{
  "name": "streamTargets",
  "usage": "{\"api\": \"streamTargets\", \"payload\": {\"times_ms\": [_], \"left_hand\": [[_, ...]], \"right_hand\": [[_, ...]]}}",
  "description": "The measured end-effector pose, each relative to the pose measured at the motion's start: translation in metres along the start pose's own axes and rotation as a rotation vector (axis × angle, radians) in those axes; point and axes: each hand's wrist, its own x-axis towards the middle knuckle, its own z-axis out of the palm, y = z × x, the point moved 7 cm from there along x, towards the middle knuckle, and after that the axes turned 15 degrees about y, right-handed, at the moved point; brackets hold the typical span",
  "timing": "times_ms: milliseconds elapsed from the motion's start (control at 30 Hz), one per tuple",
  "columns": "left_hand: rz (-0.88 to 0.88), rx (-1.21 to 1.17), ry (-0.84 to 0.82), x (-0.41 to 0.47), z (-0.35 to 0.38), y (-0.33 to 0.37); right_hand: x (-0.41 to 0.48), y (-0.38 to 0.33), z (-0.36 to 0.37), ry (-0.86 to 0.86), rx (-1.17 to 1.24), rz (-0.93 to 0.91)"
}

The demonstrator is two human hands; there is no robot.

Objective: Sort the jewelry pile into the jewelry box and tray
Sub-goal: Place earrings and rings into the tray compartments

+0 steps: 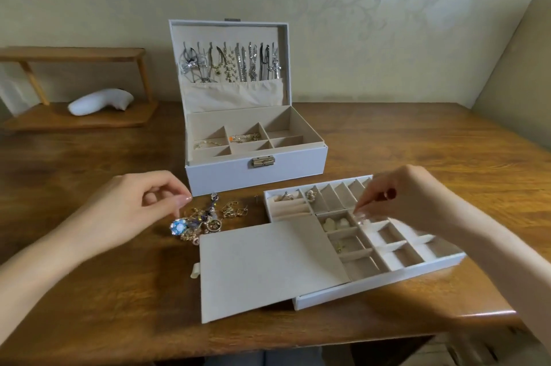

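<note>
Meanwhile, right hand [411, 201] pinches a small piece [361, 214] (blurred, possibly an earring) over the tray [387, 279]; left hand [128, 210], fingers loosely curled, empty, hovers above the jewelry pile [205, 219].

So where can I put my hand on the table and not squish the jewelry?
The table is bare left of the jewelry box, in front of the shelf; also right of the box, behind the tray. It is crowded where the jewelry pile sits between box, tray and left hand.
</note>
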Motion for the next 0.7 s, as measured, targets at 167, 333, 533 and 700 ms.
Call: {"api": "streamTargets", "payload": {"times_ms": [167,333,533,700], "left_hand": [[0.018,0.275,0.123,0.003,-0.009,-0.011],[0.047,0.42,0.104,0.012,0.012,-0.004],[0.05,0.387,0.108,0.022,0.02,-0.002],[0.054,0.387,0.085,0.022,0.018,0.0]], "right_hand": [[0.0,-0.03,0.016,0.07,0.149,-0.179],[0.034,-0.094,0.067,0.046,0.123,-0.383],[0.069,-0.148,0.124,0.021,-0.061,-0.566],[0.078,-0.166,0.139,-0.03,-0.206,-0.668]]}}
